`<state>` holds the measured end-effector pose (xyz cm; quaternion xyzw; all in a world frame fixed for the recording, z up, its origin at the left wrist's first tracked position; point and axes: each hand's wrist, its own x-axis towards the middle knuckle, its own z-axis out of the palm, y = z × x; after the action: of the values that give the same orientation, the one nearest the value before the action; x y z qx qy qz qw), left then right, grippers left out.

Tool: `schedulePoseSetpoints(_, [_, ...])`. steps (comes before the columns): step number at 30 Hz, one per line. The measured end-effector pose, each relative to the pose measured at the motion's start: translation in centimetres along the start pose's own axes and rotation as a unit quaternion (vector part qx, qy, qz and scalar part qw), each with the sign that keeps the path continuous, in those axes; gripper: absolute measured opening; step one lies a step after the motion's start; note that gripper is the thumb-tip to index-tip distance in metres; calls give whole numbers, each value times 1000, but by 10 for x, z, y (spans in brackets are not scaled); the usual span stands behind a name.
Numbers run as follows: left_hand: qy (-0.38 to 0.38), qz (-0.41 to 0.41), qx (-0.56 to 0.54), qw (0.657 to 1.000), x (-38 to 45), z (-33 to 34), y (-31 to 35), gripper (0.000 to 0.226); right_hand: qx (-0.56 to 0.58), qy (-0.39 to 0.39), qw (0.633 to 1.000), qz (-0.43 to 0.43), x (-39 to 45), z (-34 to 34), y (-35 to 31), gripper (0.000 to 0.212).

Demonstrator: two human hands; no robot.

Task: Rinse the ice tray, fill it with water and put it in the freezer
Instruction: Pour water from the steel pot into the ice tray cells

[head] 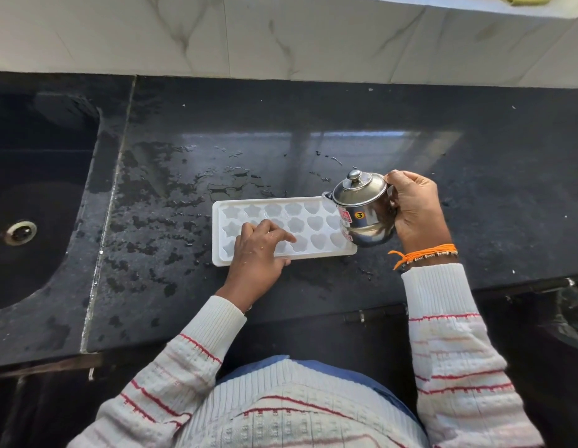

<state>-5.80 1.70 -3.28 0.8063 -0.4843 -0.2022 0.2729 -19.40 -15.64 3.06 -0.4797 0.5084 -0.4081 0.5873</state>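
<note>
- Black polished stone surface [410,130], wet with puddles, dark sink [38,205] at its left end.
- White plastic ice tray with star and heart moulds [300,218] lies flat on it.
- Left hand [260,250] presses the tray, fingers extended.
- Right hand [416,215] grips a lidded steel jug [362,211] over the tray's right end.

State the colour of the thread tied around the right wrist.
Orange; the wrist thread shows best in the head view, just above the sleeve cuff.
</note>
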Motion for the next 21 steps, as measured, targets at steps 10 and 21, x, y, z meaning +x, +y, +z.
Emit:
schedulePoseSetpoints(10, [-1,0,1,1000,-1,0,-2,34,-3,2,1000,5,-2,0,0,29])
schedulePoseSetpoints(21, [-9,2,-1,1000,1,1,-4,32,-4,-3,1000,-10,-3,3,-1,32])
